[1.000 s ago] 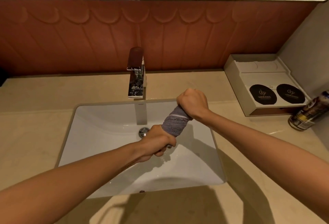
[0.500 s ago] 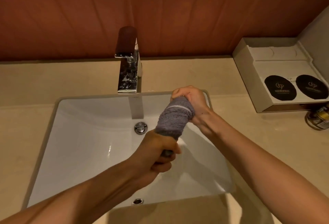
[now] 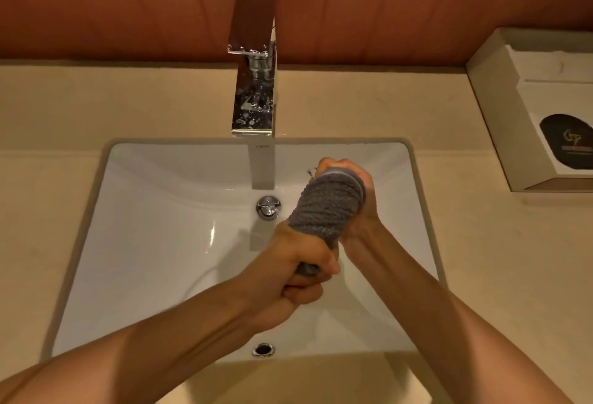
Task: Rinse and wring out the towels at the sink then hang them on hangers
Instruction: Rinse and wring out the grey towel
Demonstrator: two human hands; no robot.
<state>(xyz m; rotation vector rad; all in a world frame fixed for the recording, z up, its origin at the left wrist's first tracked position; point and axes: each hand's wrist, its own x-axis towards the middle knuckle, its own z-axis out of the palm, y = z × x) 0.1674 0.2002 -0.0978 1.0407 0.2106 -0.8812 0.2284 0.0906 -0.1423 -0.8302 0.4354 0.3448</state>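
This is a bathroom, and the branded box hints at a hotel. Directly beneath the left hand (image 3: 298, 275) and the right hand (image 3: 361, 220) lies a white rectangular basin (image 3: 154, 227) sunk under a beige stone counter (image 3: 48, 114). A chrome drain stopper (image 3: 269, 207) sits just left of the hands, and an overflow hole (image 3: 263, 349) lies on their near side. Beyond the hands a square chrome faucet (image 3: 253, 98) stands at the basin's far edge, against a reddish-brown panelled wall (image 3: 128, 2). Well to the right of the right hand sits a white amenity box (image 3: 500, 108) bearing a dark round logo disc (image 3: 568, 143).
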